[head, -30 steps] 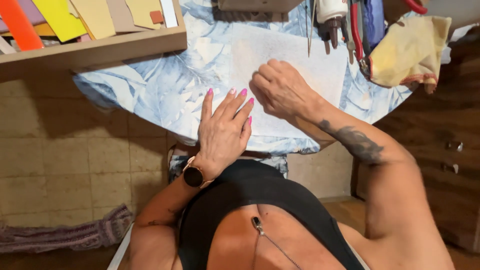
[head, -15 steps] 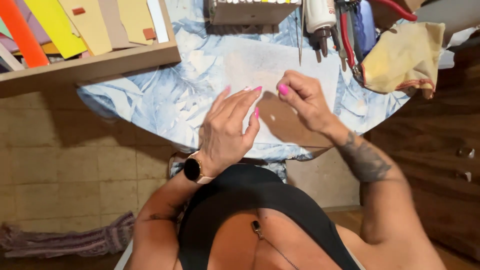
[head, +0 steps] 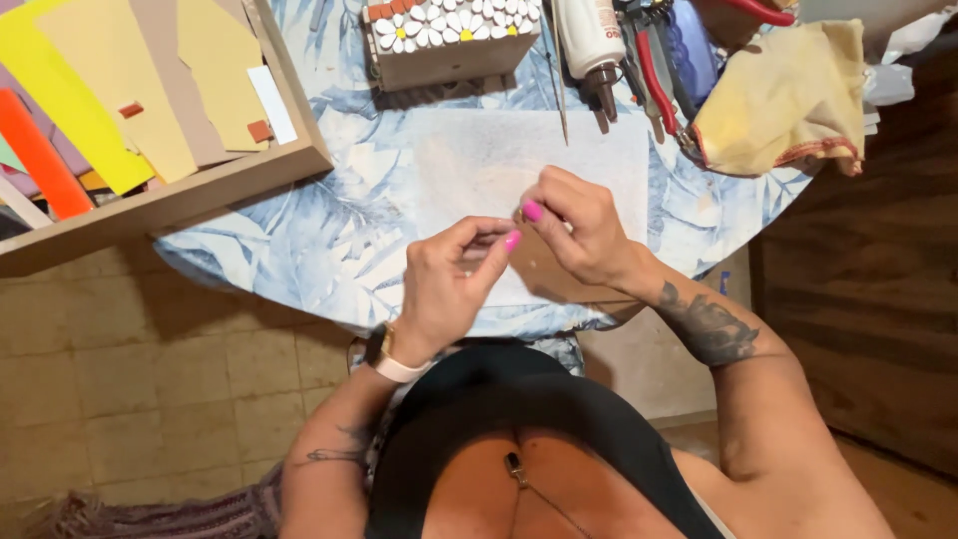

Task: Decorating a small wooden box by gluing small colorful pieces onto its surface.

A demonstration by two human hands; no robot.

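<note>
Pinching fingertips meet over the round table point(head: 299, 240), which wears a blue leaf-print cloth. The left hand point(head: 454, 274) and the right hand point(head: 584, 225) are both curled, their thumbs and forefingers closed together on something too small to make out, just above a pale sheet point(head: 479, 160) lying flat at the middle. Far of them stands a daisy-topped box point(head: 449, 40). A wooden tray point(head: 170, 200) of coloured paper sits left; a yellow cloth point(head: 788, 100) lies right.

Your round table point(head: 299, 250) in its leaf-print cloth carries a white sheet point(head: 479, 160), a wooden tray point(head: 200, 190), a daisy-topped box point(head: 449, 45), pliers point(head: 654, 85) and a yellow cloth point(head: 788, 95).
</note>
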